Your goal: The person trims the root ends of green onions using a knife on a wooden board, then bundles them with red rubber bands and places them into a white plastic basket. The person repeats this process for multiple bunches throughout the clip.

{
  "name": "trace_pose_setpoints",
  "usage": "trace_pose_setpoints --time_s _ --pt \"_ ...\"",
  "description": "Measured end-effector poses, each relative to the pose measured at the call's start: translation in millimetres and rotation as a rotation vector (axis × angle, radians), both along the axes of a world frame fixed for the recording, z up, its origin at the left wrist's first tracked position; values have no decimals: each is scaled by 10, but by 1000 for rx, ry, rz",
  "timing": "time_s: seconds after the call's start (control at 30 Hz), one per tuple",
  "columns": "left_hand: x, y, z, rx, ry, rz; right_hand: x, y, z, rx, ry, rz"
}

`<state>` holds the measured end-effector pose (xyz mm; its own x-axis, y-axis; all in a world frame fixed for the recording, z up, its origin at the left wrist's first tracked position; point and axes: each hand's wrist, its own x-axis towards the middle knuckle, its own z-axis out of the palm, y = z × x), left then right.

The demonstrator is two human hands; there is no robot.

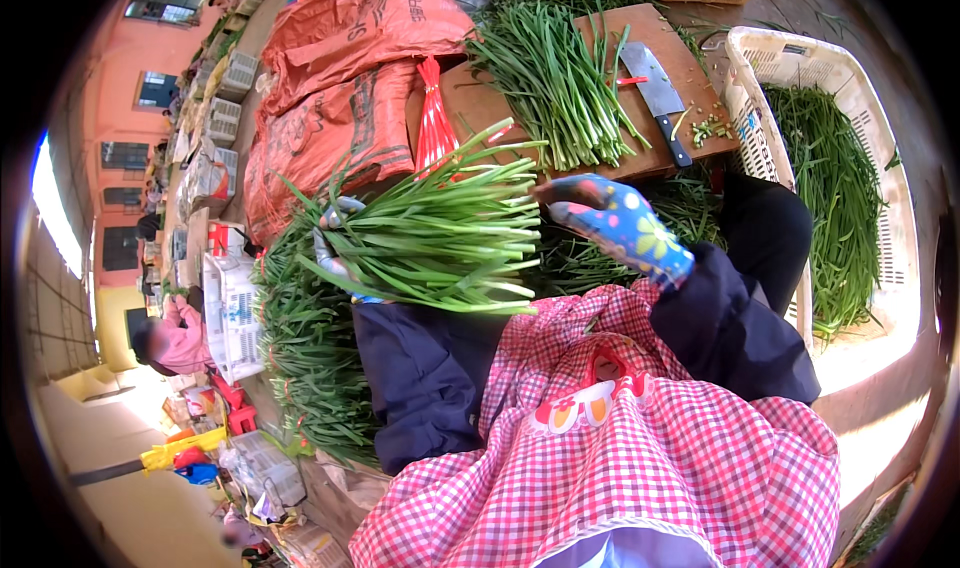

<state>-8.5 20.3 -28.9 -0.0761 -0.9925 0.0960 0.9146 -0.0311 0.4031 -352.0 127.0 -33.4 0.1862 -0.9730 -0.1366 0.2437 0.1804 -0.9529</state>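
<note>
A bunch of garlic chives (450, 230) lies across my left hand (335, 230), whose gloved fingers wrap its leafy side; the pale stem ends point right. Beside those ends is my right hand (622, 223) in a blue flowered glove, thumb and fingers apart, with nothing seen in it. A wooden board (616, 20) ahead carries a pile of loose chives (562, 88). On its right part rests a cleaver (654, 80) with a black handle, near some cut stem bits (711, 129). Red-and-white tie strips (435, 125) hang at the board's left side.
At the right stands a white plastic crate (780, 148) holding more chives (829, 208). Tied chive bundles (319, 358) are stacked to the left. Red woven sacks (337, 118) lie beyond them. A person in pink (180, 335) sits farther left near white crates (232, 313).
</note>
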Motion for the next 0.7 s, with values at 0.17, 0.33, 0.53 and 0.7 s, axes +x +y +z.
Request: trace_pose_setpoints --time_s 0.17,0.33,0.53,0.7 --pt "-31 135 259 9 -78 -45 389 -164 -227 -94 76 51" --pt "-143 201 428 32 -146 45 497 -130 -76 -111 -41 73" --pt "-490 247 499 -11 13 -108 579 -179 -417 -777 441 3" --pt "-514 320 433 5 40 39 646 -88 -454 -55 -307 -94"
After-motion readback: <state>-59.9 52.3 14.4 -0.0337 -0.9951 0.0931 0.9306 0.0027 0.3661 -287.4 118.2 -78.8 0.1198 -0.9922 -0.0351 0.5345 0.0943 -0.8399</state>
